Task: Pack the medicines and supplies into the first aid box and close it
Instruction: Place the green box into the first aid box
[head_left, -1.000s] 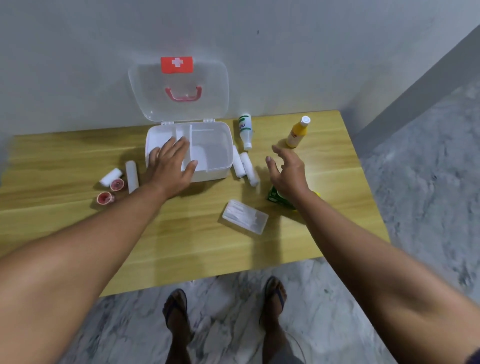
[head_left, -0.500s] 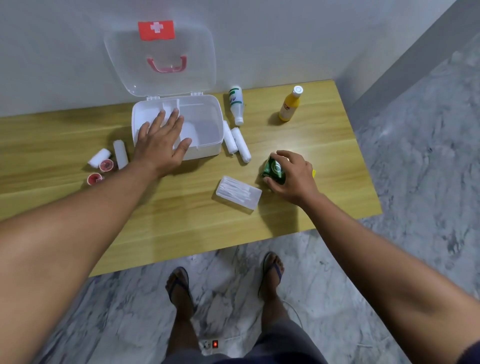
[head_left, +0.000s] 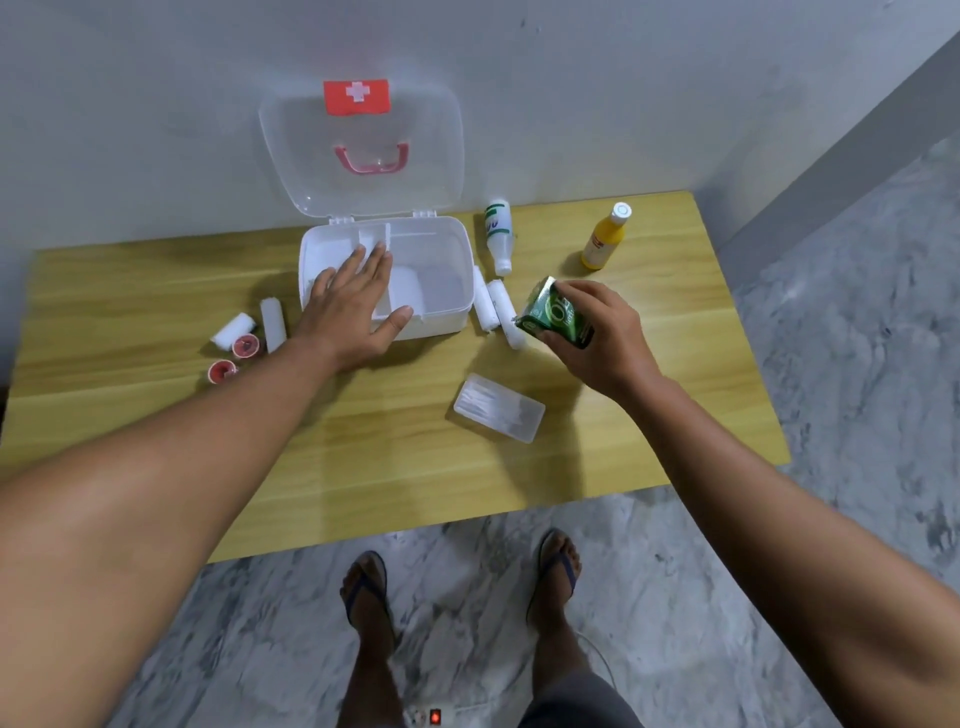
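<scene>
1. Your left grip lies flat with straight fingers across the front left part of the first aid box and holds nothing. It looks like a steadying hand, there so the light plastic base does not slide on the surface when something goes in.
2. Your right grip is closed around a green carton, thumb on one side and fingers on the other. The carton is clear of the surface, just right of the box and tilted toward it, which suits carrying it across to the open base.
3. The lid stands upright against the wall behind, so the base is fully open. The right compartment looks bare, and your left grip covers much of the left side, so aim right.
4. Two bandage rolls lie between the carton and the box, close against its right wall. Pass the carton over them, not through them.
5. Not yet packed:
   - a white bottle on its side
   - a yellow bottle standing upright
   - a clear packet near the front edge
   - two white rolls and two red tape rolls to the left of the box
6. Packing has barely begun. The yellow bottle will probably need to lie flat before the lid can shut.
</scene>
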